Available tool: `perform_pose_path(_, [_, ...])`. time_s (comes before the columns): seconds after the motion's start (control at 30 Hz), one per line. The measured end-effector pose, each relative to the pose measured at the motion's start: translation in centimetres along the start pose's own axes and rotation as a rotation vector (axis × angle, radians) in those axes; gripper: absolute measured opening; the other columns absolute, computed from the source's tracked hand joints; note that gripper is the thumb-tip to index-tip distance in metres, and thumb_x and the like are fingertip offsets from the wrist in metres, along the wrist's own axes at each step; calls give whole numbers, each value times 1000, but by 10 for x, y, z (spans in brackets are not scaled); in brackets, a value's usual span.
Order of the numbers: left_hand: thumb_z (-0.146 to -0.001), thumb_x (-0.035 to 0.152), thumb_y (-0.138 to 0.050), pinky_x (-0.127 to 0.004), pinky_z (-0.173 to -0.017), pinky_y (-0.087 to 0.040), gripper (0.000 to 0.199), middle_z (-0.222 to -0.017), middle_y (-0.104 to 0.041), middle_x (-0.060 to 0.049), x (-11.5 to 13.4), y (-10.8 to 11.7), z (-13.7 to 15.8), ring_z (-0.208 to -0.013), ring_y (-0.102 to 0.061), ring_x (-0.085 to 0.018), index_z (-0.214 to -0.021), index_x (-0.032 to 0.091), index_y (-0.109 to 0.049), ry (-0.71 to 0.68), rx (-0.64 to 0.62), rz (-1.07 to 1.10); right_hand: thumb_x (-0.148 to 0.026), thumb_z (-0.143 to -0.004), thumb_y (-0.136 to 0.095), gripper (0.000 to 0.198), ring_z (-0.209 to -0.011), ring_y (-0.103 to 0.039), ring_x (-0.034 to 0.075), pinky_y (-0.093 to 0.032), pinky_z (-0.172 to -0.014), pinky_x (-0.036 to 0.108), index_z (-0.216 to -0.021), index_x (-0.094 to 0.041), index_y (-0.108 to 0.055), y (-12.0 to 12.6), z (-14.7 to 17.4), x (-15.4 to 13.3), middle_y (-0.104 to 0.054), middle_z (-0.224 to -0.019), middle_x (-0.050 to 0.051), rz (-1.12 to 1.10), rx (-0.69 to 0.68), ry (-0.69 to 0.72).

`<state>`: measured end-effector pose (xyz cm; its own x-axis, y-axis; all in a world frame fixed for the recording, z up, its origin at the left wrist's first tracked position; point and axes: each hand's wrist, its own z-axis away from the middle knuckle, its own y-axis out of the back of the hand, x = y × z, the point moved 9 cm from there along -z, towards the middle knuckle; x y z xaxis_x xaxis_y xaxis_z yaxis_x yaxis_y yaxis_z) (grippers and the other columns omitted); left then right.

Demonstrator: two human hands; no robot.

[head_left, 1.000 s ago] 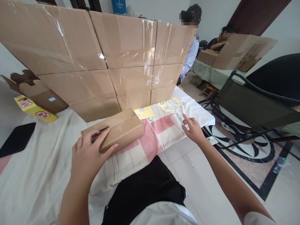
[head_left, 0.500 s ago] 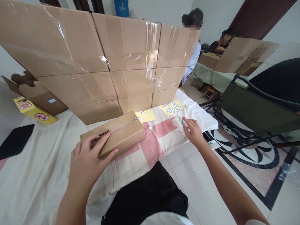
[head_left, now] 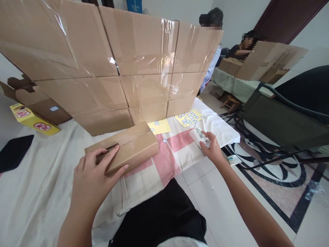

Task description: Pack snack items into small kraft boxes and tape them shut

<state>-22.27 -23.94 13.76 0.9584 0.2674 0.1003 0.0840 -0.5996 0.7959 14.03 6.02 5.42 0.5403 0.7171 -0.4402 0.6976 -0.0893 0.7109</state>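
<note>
So, long brown taped cardboard carton (head_left: 138,142) and a small, flat, white, round-cornered piece (head_left: 196,136)

Left hand (head_left: 89,173) is half open, thumb and fingers hooked over the carton's edge. Right hand (head_left: 212,149) is nearly closed, pinching the white piece over the cream-and-pink cloth (head_left: 164,161). The piece has greyish-green marks, too small to read, and the fingers cover its near end. Carton's got a dark slot by the left fingers, contents hidden. Beyond that hand: yellow box with red oval logos (head_left: 34,118), insides not visible.
</note>
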Motion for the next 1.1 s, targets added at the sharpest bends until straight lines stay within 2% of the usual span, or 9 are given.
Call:
perform_pose_path(0.07, [-94,55,-59,-49,-94,-48,52,-121,-58,-15,-1,-1,0,-107,-59,-35,-134,22,-66,-5,2,4,-35,-95,-61,60,-123,-61,31,-52,-101,51,-147,-21,-35,-1,1,1,-60,-142,17,11,26,17])
perform_pose_path(0.17, [-94,54,-60,-49,-95,-48,52,-122,-58,-15,-2,-2,1,-108,-59,-36,-135,22,-65,-16,2,1,-32,-95,-61,32,-112,-62,31,-53,-96,49,-126,-22,-57,-2,1,-3,-63,-140,15,112,25,49])
perform_pose_path(0.27, [-94,53,-61,-50,-93,-48,52,-123,-58,-16,-2,-1,1,-107,-58,-36,-136,22,-64,-19,5,-7,-29,-95,-60,15,-106,-62,30,-53,-92,48,-108,-22,-64,-1,0,-10,-65,-137,13,163,60,88])
perform_pose_path(0.37, [-94,51,-61,-50,-93,-48,51,-121,-58,-16,-1,0,1,-105,-59,-36,-136,22,-64,-20,10,-10,-28,-95,-61,24,-105,-62,30,-55,-86,45,-118,-21,-64,2,0,-11,-68,-133,14,129,99,72])
perform_pose_path(0.5, [-95,50,-60,-50,-95,-48,50,-121,-57,-15,0,0,2,-107,-58,-36,-136,22,-64,-19,16,-7,-27,-96,-59,36,-113,-63,30,-52,-93,47,-132,-22,-60,1,-1,-13,-67,-136,13,131,89,77])
perform_pose_path(0.6, [-95,53,-58,-50,-95,-49,51,-122,-57,-15,0,0,3,-107,-58,-35,-135,23,-64,-16,23,-3,-26,-97,-57,41,-110,-64,30,-51,-93,47,-138,-23,-58,0,-2,-14,-64,-141,12,149,68,88])
perform_pose_path(0.77, [-96,56,-55,-51,-97,-48,53,-122,-57,-14,-1,-1,3,-106,-58,-34,-138,24,-62,-17,26,-2,-29,-99,-55,41,-114,-64,31,-51,-94,49,-139,-24,-59,-2,-1,-12,-63,-145,12,132,63,75])
perform_pose_path(0.9, [-95,57,-57,-50,-96,-48,53,-123,-57,-14,-3,-4,3,-104,-58,-33,-137,25,-62,-17,22,1,-35,-100,-54,45,-113,-63,31,-54,-94,49,-144,-26,-57,0,-2,-4,-66,-140,9,97,45,-29])
perform_pose_path(1.1, [-95,58,-56,-50,-96,-48,54,-123,-57,-14,-4,-5,3,-105,-58,-33,-138,26,-61,-12,21,-9,-41,-101,-51,43,-113,-63,30,-54,-96,47,-139,-25,-61,3,-8,-1,-66,-140,8,87,-62,-69])
